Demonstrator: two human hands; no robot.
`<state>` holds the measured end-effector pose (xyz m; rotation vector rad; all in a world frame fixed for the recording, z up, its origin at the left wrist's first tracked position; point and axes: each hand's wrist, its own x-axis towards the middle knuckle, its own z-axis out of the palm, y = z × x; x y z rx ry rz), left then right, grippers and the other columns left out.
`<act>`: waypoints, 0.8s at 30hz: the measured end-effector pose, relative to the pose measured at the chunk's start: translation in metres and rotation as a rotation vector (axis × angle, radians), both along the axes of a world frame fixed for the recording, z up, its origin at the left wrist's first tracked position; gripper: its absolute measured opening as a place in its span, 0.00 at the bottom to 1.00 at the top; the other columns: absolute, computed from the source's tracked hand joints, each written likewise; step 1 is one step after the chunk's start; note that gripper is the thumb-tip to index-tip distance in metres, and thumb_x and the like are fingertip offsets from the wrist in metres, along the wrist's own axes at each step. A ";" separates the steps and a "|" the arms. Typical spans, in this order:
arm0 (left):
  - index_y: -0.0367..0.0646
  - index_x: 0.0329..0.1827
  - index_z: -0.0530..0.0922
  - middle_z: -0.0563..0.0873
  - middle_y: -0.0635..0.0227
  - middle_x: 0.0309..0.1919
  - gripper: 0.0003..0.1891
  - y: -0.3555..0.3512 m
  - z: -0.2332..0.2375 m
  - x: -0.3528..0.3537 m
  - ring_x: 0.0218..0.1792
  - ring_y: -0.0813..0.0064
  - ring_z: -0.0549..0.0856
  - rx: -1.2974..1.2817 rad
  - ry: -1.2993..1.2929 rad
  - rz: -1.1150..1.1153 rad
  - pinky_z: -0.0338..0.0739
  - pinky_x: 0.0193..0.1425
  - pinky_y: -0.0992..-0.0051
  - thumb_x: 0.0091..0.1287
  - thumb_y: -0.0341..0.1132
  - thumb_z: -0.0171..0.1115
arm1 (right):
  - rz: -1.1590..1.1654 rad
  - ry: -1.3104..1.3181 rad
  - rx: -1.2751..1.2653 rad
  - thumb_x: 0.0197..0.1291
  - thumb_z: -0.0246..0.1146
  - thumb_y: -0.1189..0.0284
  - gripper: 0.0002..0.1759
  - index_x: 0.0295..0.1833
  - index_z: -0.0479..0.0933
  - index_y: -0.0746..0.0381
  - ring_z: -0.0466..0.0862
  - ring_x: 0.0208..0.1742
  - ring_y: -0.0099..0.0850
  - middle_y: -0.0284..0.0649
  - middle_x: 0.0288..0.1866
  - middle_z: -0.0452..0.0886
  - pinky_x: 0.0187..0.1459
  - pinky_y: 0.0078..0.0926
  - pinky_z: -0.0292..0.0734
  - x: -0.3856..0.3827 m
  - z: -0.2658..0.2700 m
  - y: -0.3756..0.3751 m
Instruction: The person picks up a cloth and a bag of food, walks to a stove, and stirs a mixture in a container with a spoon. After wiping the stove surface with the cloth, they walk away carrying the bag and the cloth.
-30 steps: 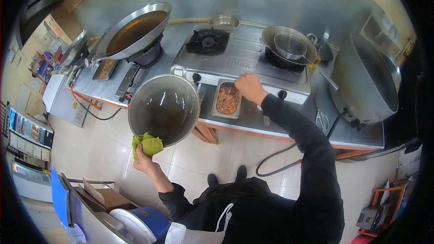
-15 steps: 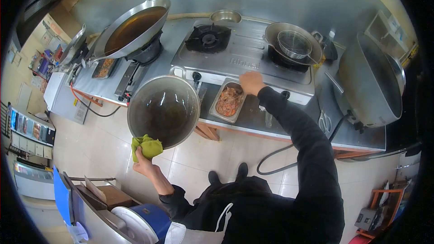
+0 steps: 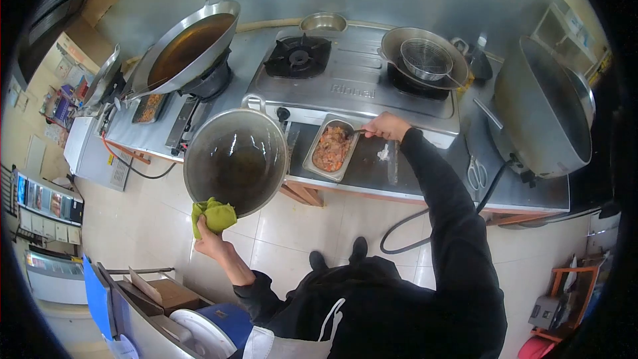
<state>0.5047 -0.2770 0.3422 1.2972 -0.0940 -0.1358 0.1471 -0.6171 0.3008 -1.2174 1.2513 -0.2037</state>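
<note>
My left hand (image 3: pixel 211 244) grips the near rim of a large metal wok (image 3: pixel 236 139) through a folded green cloth (image 3: pixel 216 215). The wok hangs tilted in front of the counter; its inside is dark and glossy, with nothing but a wet sheen showing. My right hand (image 3: pixel 387 126) is closed on the handle of a spoon (image 3: pixel 359 131), whose head dips into a rectangular metal container (image 3: pixel 337 177). Inside that container is a chopped pinkish-orange food mix (image 3: pixel 331 149). Beside my right hand, a small clear plastic piece (image 3: pixel 393 167) lies on the counter.
Behind sits a two-burner gas stove (image 3: pixel 359 92), with a strainer (image 3: pixel 426 58) in a pan on its right burner. A wok of brown oil (image 3: pixel 189 46) stands left. A big pot (image 3: pixel 541 113) and scissors (image 3: pixel 476 173) are right. A hose (image 3: pixel 405 246) hangs below the counter.
My right hand has shifted slightly right and down, and a spoon in it now shows in the container. The food's surface looks stirred. My left hand still holds the wok.
</note>
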 end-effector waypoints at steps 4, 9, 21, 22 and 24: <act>0.20 0.46 0.76 0.83 0.50 0.38 0.18 -0.004 0.005 -0.003 0.35 0.61 0.86 -0.002 0.012 -0.001 0.86 0.38 0.64 0.61 0.31 0.62 | -0.048 -0.027 0.032 0.59 0.63 0.67 0.11 0.40 0.83 0.64 0.60 0.18 0.13 0.34 0.30 0.81 0.14 0.13 0.47 -0.002 0.003 0.009; 0.19 0.46 0.75 0.83 0.49 0.39 0.18 -0.002 0.003 0.000 0.36 0.61 0.86 -0.009 0.010 -0.013 0.86 0.38 0.64 0.61 0.30 0.62 | -0.060 -0.082 -0.042 0.59 0.63 0.68 0.12 0.44 0.83 0.63 0.62 0.20 0.15 0.33 0.31 0.82 0.16 0.15 0.50 -0.012 -0.001 0.018; 0.17 0.46 0.74 0.83 0.48 0.39 0.19 -0.001 0.003 0.000 0.35 0.59 0.86 -0.010 0.007 -0.007 0.86 0.39 0.63 0.61 0.31 0.62 | -0.009 0.116 -0.695 0.62 0.58 0.71 0.10 0.44 0.84 0.56 0.83 0.30 0.23 0.32 0.27 0.85 0.34 0.24 0.74 -0.021 -0.015 0.075; 0.17 0.45 0.75 0.83 0.48 0.38 0.19 -0.001 0.003 -0.001 0.35 0.59 0.86 -0.006 0.001 -0.010 0.86 0.39 0.63 0.61 0.31 0.62 | -0.017 0.146 -0.742 0.61 0.58 0.72 0.10 0.43 0.84 0.56 0.83 0.31 0.26 0.32 0.27 0.85 0.35 0.26 0.75 -0.019 -0.008 0.085; 0.18 0.45 0.75 0.83 0.48 0.38 0.19 -0.001 0.003 0.000 0.35 0.60 0.86 0.004 -0.004 -0.013 0.86 0.39 0.63 0.61 0.31 0.62 | -0.032 0.204 -0.837 0.61 0.57 0.73 0.11 0.42 0.84 0.55 0.84 0.31 0.30 0.32 0.27 0.85 0.35 0.28 0.76 -0.016 0.005 0.105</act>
